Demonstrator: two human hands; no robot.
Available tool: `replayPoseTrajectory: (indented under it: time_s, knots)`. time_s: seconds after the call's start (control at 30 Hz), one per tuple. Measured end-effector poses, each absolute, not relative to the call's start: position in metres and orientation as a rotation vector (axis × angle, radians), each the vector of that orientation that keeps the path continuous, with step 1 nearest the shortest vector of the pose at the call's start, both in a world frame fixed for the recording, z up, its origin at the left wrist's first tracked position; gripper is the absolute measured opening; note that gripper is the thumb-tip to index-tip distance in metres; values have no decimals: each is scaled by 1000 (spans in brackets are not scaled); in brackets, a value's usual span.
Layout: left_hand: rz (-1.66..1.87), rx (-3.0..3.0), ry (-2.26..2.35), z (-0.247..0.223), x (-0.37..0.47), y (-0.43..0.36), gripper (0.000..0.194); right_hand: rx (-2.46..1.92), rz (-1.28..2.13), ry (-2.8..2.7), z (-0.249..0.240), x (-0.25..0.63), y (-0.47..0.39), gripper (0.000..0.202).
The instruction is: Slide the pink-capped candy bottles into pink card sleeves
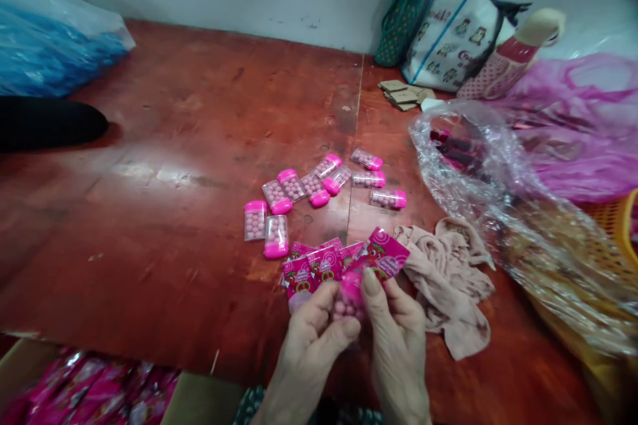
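Note:
In front of me, my left hand [310, 339] is closed around a small clear candy box [349, 307] with pink balls and a pink cap. My right hand [396, 339] has its thumb at the capped end, and its fingers hold a printed pink wrapper [383, 254] there. Whether the box is partly inside that wrapper is unclear. Just beyond my fingers lie several flat pink wrappers [319, 265], overlapping. Farther off are several more candy boxes [276, 236], loose on the red-brown table [189, 259].
Right of my hands lies a crumpled beige cloth [451, 279], beside a clear plastic bag [528, 212] and a yellow basket [611, 226]. An open carton [199, 402] of pink packets sits lower left. Bags [451, 36] and a bottle [518, 56] stand by the wall.

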State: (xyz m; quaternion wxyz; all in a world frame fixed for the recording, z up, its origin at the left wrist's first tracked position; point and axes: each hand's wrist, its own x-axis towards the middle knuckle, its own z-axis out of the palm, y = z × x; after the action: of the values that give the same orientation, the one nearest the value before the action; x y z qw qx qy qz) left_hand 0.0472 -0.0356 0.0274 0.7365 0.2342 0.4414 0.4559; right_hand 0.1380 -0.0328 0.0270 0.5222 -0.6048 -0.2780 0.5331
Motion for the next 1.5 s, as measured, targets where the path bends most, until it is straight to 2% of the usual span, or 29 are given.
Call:
replayPoseTrajectory:
  time_s: [0.1, 0.3, 0.57, 0.73, 0.8, 0.9, 1.07, 1.17, 1.33, 1.5]
  knots:
    - [1012, 607, 1012, 31, 45, -43, 17, -1409, 1277, -591, 23, 132, -39, 20]
    - [1094, 928, 1395, 24, 37, -61, 29, -1511, 968, -791, 16, 122, -47, 21]
    - [902, 997, 1062, 40, 27, -60, 27, -1339, 1403, -649, 37, 136, -49, 18]
    - [961, 1191, 1294, 30, 30, -68, 30, -1594, 1019, -760, 44, 121, -51, 19]
    - [996, 1179, 1309, 26, 32, -67, 27, -1631, 975, -793, 40, 116, -52, 21]
    - [1047, 997, 1207, 27, 32, -60, 27, -1555, 1129, -761, 34, 118, -52, 26]
    - [935, 840, 1019, 34, 23, -52, 53, -1228, 1558, -504, 40, 125, -48, 23]
    - [922, 875, 1028, 33, 21, -56, 56, -1270, 1553, -515, 42, 123, -46, 19]
    - [1007, 866, 1083, 30, 23, -61, 54, -1467, 1425, -611, 30, 117, -49, 25]
    - [1008, 636, 937, 30, 27, -50, 44, -1296, 1529, -534, 26, 116, -52, 24]
